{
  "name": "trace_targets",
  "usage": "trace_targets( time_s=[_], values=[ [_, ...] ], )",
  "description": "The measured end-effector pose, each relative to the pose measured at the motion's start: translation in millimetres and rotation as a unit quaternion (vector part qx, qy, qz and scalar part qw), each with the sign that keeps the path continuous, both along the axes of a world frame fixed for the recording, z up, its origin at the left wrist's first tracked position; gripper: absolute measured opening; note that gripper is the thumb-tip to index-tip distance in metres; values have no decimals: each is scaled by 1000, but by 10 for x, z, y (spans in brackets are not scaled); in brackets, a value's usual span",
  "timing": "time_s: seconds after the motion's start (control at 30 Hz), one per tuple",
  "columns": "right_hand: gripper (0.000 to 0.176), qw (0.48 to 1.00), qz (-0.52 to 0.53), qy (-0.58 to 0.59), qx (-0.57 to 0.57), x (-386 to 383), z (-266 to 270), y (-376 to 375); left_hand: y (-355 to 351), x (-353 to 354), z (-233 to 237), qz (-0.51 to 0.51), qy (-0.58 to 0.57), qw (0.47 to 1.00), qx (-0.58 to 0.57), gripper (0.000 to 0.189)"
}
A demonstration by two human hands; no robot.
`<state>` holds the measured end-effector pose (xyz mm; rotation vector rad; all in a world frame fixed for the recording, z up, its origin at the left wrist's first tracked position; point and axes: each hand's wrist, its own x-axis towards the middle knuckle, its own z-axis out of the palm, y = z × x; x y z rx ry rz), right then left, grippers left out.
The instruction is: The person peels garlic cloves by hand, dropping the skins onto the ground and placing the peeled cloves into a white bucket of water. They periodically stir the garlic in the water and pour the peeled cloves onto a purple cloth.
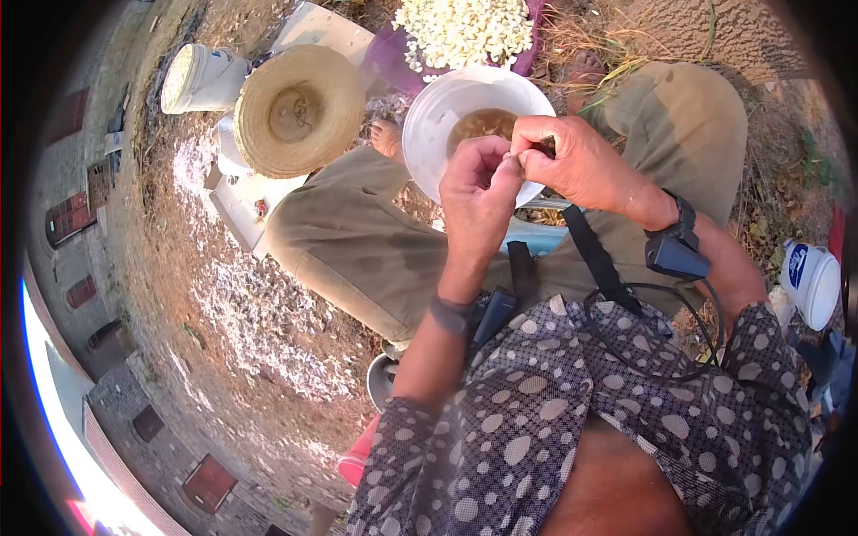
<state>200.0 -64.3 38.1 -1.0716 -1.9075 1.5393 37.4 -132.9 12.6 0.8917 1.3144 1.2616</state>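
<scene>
My left hand [480, 192] and my right hand [579, 161] meet fingertip to fingertip over a white bucket [422, 134]. Both are closed in a pinch on a small garlic clove [512, 157], mostly covered by the fingers. Brownish water [478, 125] with pale pieces in it fills the bottom of the bucket. Below the hands, partly hidden by them, a light blue basin [536, 239] holds brownish unpeeled cloves. Beyond the bucket, a heap of peeled white garlic cloves [465, 31] lies on a purple cloth [386, 61].
A straw hat [299, 112] is left of the bucket, near a white tub [210, 80] with pale contents. Papery skins [259, 322] litter the ground at left. A lidded white bucket [811, 286] stands at right, and a metal bowl [380, 384] sits beside my left forearm.
</scene>
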Motion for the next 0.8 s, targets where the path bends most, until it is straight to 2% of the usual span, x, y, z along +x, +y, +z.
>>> trace_targets(
  time_s=[0.1, 0.2, 0.3, 0.4, 0.5, 0.6, 0.8],
  values=[
    [9, 999, 7, -19, 50, 3, -20, -21, -14, -48, 93, -18, -23, 1000, -2, 12],
    [5, 1000, 14, -7, 24, 30, 29, 10, -62, -77, 95, -7, -109, 993, 37, 13],
    [7, 999, 4, 42, 0, 66, 7, 28, -87, -89, 154, 25, -53, 995, 81, 15],
    [5, 999, -16, 31, 21, 70, 73, -18, -120, -145, 104, 31, 36, 990, 129, 18],
    [8, 997, -11, 32, 72, 60, 167, -97, -107, -175, 81, 16, 210, 962, 174, 16],
    [10, 982, 7, 37, 184, 11, 123, -142, -117, -142, 160, 2, 332, 923, 194, 17],
    [9, 980, -3, 10, 197, -8, 101, -158, -108, -91, 162, -8, 413, 879, 241, 20]
  ],
)
